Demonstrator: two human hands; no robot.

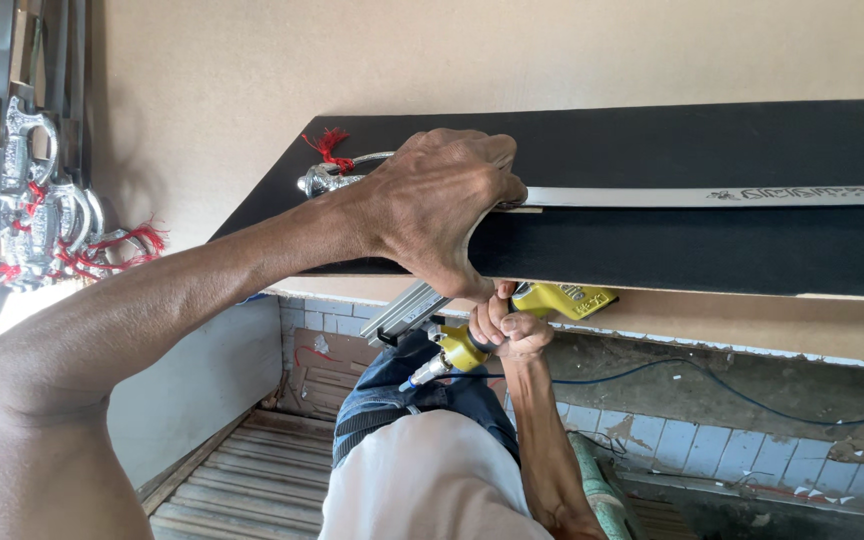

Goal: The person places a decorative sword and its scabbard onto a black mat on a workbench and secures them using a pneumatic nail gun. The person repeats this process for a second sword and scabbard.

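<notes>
While the left hand [439,205] presses flat on the sword [712,196] atop the black board [692,250], the right hand [508,330] grips a yellow nail gun [542,305] beneath the board.

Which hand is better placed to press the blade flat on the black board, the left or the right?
Left, I think. The left hand already lies on the blade near its hilt, on top of the black board. The right hand is below the board's edge, gripping the yellow air nailer.
</notes>
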